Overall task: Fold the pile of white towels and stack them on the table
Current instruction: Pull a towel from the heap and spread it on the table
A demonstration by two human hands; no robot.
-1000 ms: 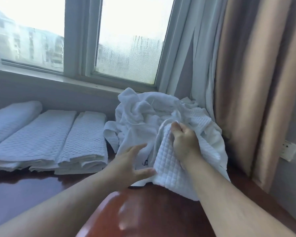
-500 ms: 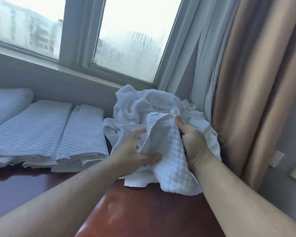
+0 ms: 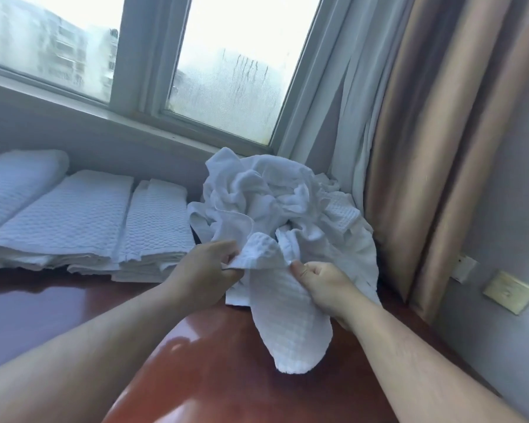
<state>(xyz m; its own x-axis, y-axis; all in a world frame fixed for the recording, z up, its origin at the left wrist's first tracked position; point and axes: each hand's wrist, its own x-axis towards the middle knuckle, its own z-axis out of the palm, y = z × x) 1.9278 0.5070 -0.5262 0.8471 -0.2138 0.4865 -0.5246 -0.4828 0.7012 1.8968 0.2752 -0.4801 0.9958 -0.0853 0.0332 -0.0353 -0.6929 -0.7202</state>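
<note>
At the table's [image 3: 58,325] far right corner, beside the curtain [image 3: 425,148], the left hand [image 3: 205,270] and right hand [image 3: 324,285] each pinch a waffle towel [image 3: 287,325] drawn from the pile [image 3: 272,203]. Soft, light, limp; best held by corners. Open surface lies near, before the folded stacks [image 3: 83,221].

surface: red-brown table [image 3: 214,377] | on it: folded towels [image 3: 83,221] left, crumpled towel pile [image 3: 275,206] right
</note>
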